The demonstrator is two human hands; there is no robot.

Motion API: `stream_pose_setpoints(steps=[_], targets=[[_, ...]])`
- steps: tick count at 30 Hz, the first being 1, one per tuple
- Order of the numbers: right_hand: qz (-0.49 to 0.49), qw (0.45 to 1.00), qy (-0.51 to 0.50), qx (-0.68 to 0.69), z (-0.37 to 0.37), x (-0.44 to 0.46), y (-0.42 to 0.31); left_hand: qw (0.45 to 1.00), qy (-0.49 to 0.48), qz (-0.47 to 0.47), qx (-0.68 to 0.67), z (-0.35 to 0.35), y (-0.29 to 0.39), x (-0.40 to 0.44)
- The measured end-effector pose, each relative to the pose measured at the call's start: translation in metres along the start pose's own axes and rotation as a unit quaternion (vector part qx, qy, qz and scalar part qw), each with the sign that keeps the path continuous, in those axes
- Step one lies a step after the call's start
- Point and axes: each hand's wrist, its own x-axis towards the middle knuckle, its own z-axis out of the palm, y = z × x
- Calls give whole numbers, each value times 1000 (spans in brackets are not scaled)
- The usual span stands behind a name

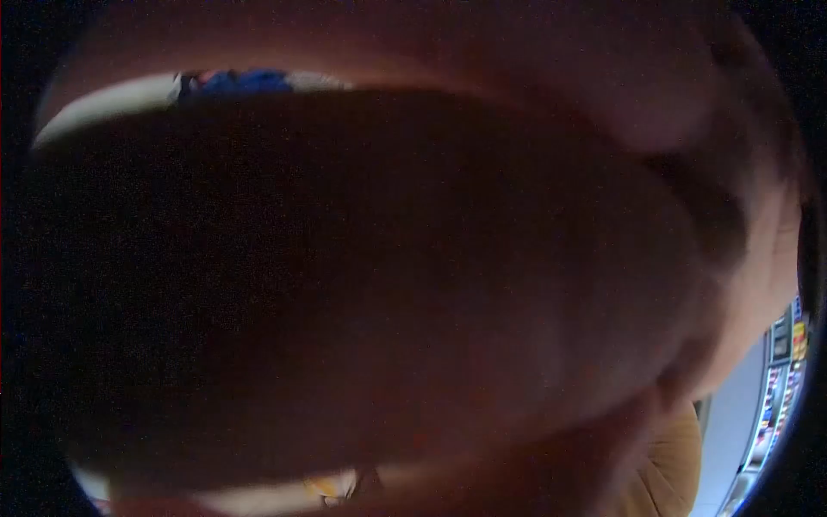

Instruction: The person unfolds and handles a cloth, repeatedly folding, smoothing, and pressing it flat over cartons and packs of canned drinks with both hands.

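Covering nearly the whole head view, a hand [448,276] is sitting very close to the lens, dark and blurred, its fingers running across from the right. Which hand it is cannot be told, nor whether it is closing, opening or gripping anything. Nearest to it, a tan, creased shape [676,465] is showing just below its right-hand part; what is carrying that shape is staying hidden. Farther right, shelves [767,414] are curving along the picture's edge, with small coloured goods [799,340] lining them toward their upper end. Through a narrow upper gap, a blue patch [250,83] is appearing beside a pale surface [112,105]; through a lower gap, a small yellow patch [320,488] is peeking out.
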Motion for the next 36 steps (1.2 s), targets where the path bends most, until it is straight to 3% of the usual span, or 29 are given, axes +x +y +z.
stream_pose_setpoints(steps=[2,4,6,9,13,15,18,19,21,25,27,28,31,32,33,34,35,36], targets=[[-13,999,-28,14,-19,6,-10,996,-62,-60,9,1,19,14],[-13,998,-58,30,-37,14,-18,997,-39,-32,-61,10,34,24],[-14,996,-80,48,-56,21,-26,993,-44,-97,-47,24,41,37],[-24,992,-106,70,-82,33,-42,995,-7,-46,-88,25,71,60],[-21,984,-140,104,-113,49,-56,995,24,-54,-83,42,90,82],[-17,978,-168,122,-136,65,-57,998,51,-29,-33,57,84,99],[5,963,-213,166,-195,131,-69,996,66,-66,-10,70,101,163],[-20,966,-198,167,-151,91,-53,998,42,-43,-8,45,84,125],[-19,958,-219,184,-147,103,-44,998,51,27,-18,43,67,139],[-19,941,-260,218,-131,119,-35,997,70,36,-18,48,40,128],[-17,930,-282,233,-119,134,-24,998,24,22,-48,27,48,121],[-2,920,-306,244,-113,146,-18,999,-21,-20,26,19,34,122],[63,889,-361,275,-86,163,13,992,-12,-128,19,-40,72,113],[80,877,-379,284,-84,170,21,991,117,-69,16,-21,31,104],[92,864,-398,293,-78,124,17,986,130,-102,-3,-1,46,62],[93,829,-507,219,-92,125,62,982,137,-131,-23,-9,41,47],[109,772,-529,336,-110,122,119,976,135,-168,11,-5,29,42],[151,744,-546,355,-137,119,159,974,193,-108,-42,-12,44,42]])
